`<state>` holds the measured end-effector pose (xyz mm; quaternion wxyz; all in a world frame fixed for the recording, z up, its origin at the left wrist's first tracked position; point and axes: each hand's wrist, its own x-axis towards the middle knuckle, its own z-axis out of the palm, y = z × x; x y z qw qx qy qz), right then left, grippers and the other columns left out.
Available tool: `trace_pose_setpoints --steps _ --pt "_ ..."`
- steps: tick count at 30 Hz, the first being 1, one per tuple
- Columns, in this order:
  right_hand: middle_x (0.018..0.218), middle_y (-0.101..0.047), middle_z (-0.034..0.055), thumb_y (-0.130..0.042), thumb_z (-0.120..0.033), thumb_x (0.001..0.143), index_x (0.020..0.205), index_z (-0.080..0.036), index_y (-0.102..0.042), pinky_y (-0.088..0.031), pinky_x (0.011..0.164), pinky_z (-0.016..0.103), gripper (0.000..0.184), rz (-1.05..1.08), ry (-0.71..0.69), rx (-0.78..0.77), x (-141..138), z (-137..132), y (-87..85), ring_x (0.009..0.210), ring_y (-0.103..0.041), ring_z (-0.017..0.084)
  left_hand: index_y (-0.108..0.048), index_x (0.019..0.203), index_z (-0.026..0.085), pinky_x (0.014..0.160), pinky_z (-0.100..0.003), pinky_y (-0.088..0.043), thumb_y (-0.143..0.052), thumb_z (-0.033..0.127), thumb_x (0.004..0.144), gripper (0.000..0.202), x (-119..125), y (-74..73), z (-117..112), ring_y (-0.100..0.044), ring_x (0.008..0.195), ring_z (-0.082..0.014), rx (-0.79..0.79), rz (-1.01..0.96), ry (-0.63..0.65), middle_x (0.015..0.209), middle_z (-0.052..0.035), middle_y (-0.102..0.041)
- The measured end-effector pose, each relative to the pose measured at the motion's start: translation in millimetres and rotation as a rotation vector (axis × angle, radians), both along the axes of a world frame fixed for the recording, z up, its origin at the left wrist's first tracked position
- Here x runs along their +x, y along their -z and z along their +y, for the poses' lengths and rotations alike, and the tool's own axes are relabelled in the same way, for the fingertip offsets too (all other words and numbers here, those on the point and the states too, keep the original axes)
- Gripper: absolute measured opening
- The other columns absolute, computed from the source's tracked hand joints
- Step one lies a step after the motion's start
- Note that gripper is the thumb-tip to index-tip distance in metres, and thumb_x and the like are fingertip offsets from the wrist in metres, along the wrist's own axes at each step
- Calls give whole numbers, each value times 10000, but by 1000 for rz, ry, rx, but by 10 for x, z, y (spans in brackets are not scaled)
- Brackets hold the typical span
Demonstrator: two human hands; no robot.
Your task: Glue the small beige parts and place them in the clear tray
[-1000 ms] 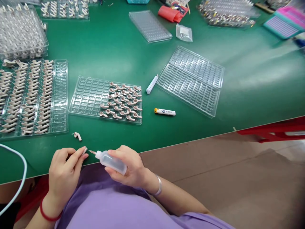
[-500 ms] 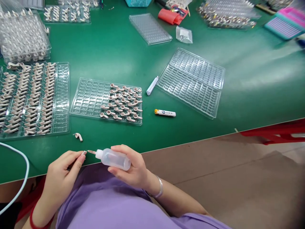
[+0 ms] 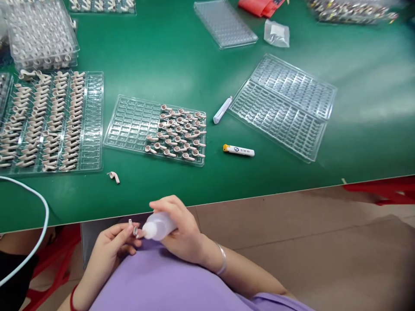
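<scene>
Between thumb and fingers, my left hand (image 3: 115, 246) pinches a small white earphone shell (image 3: 135, 230), its stem pointing up. My right hand (image 3: 181, 229) is wrapped round a translucent squeeze bottle (image 3: 160, 225), tilted so that its nozzle meets or nearly meets the shell; whether they touch I cannot tell. Both hands are in front of the table's near edge, above my lap. A single loose earphone shell (image 3: 114, 177) lies on the green table. Beyond it, a clear tray (image 3: 129, 123) carries rows of similar shells on its right half.
At the left a larger tray (image 3: 94, 129) holds rows of shells, with stacked full trays (image 3: 42, 34) behind. A lighter-like BMW stick (image 3: 239, 150), a white tube (image 3: 222, 110) and clear trays (image 3: 285, 106) lie right of centre. A white cable (image 3: 43, 207) loops at the left edge.
Both hands have drawn back from the table edge towards my body. The shell now has its stem up, and the bottle's nozzle has come closer to it. The view has shifted.
</scene>
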<state>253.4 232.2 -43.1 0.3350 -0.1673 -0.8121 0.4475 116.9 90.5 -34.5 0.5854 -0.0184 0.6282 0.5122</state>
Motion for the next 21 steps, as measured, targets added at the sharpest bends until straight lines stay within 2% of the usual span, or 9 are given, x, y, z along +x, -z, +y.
trace_pose_setpoints --steps 3,6,10,21 --pt "940 -609 65 -598 -84 831 1173 -213 -559 -488 712 328 368 7 9 210 -43 -93 75 813 -586 182 -771 758 144 475 -218 -418 -839 531 612 419 12 65 30 -496 471 -96 22 -2 -40 524 -13 -600" --pt "888 -595 54 -605 -101 840 1104 -199 -570 -439 714 354 283 7 44 314 -77 -128 148 759 -555 178 -779 742 148 480 -222 -386 -831 497 642 367 -25 69 47 -481 502 -99 35 33 -17 571 -21 -618" --pt "875 -580 48 -591 -106 845 1079 -207 -569 -420 721 354 255 -11 60 334 -91 -124 195 747 -536 173 -795 764 170 505 -222 -381 -824 462 670 308 -70 68 52 -480 553 -106 58 55 23 645 -31 -654" --pt "853 -588 38 -553 -87 840 1020 -196 -575 -404 726 338 211 -11 98 367 -122 -147 213 744 -533 158 -793 740 169 490 -207 -362 -788 464 705 297 -112 90 81 -457 552 -102 70 157 102 619 -28 -638"
